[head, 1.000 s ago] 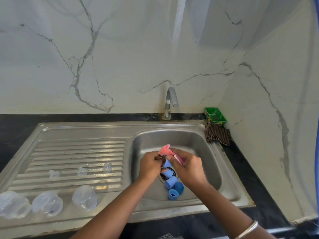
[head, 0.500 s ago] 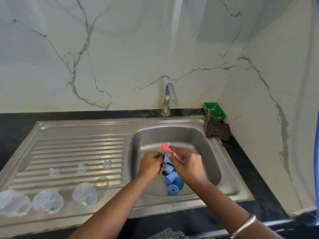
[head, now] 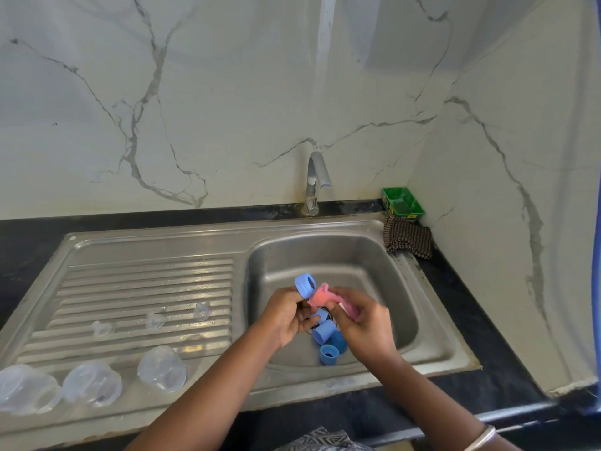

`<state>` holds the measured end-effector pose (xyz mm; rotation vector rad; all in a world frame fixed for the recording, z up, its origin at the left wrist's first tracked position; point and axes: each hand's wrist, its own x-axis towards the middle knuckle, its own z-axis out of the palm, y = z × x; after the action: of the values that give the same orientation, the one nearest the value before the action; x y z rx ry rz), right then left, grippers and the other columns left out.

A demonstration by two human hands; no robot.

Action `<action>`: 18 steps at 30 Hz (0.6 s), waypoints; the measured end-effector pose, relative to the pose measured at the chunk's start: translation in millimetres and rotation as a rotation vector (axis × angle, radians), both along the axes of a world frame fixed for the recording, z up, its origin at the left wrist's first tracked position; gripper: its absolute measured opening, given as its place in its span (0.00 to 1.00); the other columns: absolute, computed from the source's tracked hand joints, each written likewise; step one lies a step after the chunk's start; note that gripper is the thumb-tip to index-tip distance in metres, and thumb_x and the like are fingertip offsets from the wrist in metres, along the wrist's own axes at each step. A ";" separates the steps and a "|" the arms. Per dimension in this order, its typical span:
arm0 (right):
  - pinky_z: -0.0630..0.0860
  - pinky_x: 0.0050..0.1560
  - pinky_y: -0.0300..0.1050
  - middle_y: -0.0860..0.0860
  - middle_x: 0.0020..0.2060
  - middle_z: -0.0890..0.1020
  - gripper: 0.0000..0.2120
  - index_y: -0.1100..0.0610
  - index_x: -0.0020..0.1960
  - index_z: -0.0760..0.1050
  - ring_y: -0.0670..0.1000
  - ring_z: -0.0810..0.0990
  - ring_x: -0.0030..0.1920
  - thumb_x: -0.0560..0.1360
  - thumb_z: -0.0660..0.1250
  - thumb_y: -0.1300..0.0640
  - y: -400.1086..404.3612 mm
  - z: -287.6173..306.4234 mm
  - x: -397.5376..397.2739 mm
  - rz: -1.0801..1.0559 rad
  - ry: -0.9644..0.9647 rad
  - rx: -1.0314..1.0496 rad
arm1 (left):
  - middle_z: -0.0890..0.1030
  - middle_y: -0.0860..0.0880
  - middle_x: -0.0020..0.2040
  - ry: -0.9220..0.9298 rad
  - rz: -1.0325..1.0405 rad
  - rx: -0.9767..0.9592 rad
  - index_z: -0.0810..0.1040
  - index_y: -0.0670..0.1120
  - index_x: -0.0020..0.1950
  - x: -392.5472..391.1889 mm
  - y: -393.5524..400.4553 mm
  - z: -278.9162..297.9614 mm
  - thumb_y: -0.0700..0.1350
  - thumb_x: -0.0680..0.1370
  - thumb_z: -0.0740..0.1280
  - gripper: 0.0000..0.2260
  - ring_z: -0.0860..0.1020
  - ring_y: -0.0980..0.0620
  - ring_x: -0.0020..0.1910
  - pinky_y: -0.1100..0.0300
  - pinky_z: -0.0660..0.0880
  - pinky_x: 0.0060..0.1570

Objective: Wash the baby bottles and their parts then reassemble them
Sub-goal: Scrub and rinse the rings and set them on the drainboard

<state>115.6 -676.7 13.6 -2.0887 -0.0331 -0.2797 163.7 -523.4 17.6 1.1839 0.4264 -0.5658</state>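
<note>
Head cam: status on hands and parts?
Left hand holds blue ring; right hand grips pink sponge against it. More blue parts in sink; clear bottles and teats on drainboard. Nothing in the way.

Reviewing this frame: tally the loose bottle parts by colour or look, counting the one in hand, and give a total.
Blue collars or caps: 5, one in the left hand at, four by the drain at
Clear teats on the drainboard: 3
Clear bottles at the drainboard's near edge: 3
Total: 11
</note>
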 end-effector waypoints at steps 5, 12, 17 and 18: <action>0.78 0.47 0.38 0.40 0.46 0.84 0.18 0.42 0.57 0.75 0.40 0.82 0.47 0.71 0.77 0.50 1.9 12.8 11.3 -0.030 0.076 0.128 | 0.76 0.44 0.35 -0.061 -0.106 0.104 0.81 0.37 0.51 -2.6 -6.1 -8.7 0.37 0.79 0.64 0.07 0.76 0.54 0.29 0.58 0.80 0.32; 0.79 0.48 0.40 0.41 0.45 0.85 0.18 0.45 0.55 0.77 0.40 0.83 0.46 0.68 0.78 0.51 1.9 11.6 25.9 0.058 0.145 0.096 | 0.79 0.42 0.39 -0.028 -0.122 0.052 0.80 0.39 0.47 -7.1 -7.4 -3.5 0.41 0.80 0.57 0.13 0.79 0.51 0.32 0.55 0.80 0.33; 0.73 0.42 0.27 0.38 0.44 0.84 0.18 0.43 0.56 0.77 0.36 0.81 0.45 0.69 0.78 0.54 9.1 14.5 20.0 0.089 0.166 0.091 | 0.80 0.46 0.35 0.011 -0.056 -0.027 0.81 0.44 0.46 -9.3 -12.0 -2.5 0.54 0.83 0.57 0.18 0.77 0.51 0.32 0.61 0.76 0.30; 0.73 0.43 0.27 0.38 0.45 0.84 0.18 0.43 0.57 0.77 0.37 0.82 0.46 0.70 0.77 0.56 10.6 13.6 19.3 0.100 0.177 0.128 | 0.80 0.46 0.34 0.010 -0.032 -0.034 0.81 0.45 0.45 -9.2 -14.3 -2.1 0.53 0.83 0.57 0.18 0.76 0.52 0.30 0.62 0.74 0.29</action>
<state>134.9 -666.1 27.2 -1.9700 -0.0127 -0.0351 154.5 -537.8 15.5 1.1574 0.4055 -0.6050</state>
